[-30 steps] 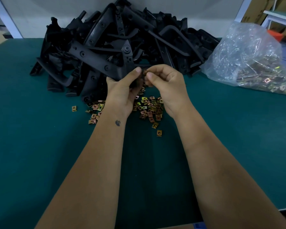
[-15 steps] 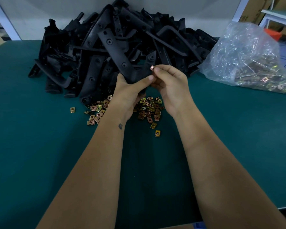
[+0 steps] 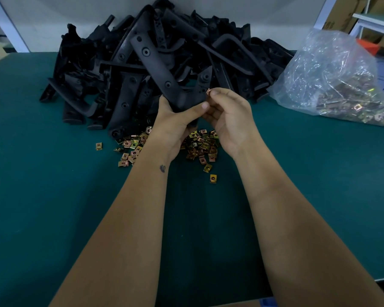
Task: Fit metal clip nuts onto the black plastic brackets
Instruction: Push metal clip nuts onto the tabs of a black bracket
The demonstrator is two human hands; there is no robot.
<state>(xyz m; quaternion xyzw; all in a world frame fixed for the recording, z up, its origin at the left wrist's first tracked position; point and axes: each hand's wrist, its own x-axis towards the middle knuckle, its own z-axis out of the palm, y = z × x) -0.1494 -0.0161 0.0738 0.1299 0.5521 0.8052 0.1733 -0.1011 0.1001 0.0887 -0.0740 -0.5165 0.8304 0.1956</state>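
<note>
Since half a second ago little has shifted: the left hand (image 3: 175,120) keeps its grip on the black bracket (image 3: 162,69), which stands at much the same tilt, and the right hand (image 3: 228,116) has edged its clip nut (image 3: 208,91) closer against the bracket's short arm. A second ago that bracket lay flatter, its long arm pointing left across the pile (image 3: 164,52); now the arm rises up and to the left in front of the heap.

The bracket is a matt black, L-shaped plastic piece with round holes along its long arm and a shorter arm poking up to the right. The clip nut is a small, copper-toned folded square of metal.

The left hand's fingers and thumb curl round the bracket's bend from below, thumb tip lying across the front. The right hand pinches the clip nut between thumb and forefinger, its other fingers curled in, and holds it at the edge of the short arm, just above the left thumb; whether the nut is already seated cannot be told.

More loose clip nuts (image 3: 200,147) lie scattered on the green table (image 3: 53,196) under and between both wrists, one stray nut (image 3: 99,146) off to the left. A clear bag (image 3: 333,80) of nuts sits at the right, well apart from the hands
</note>
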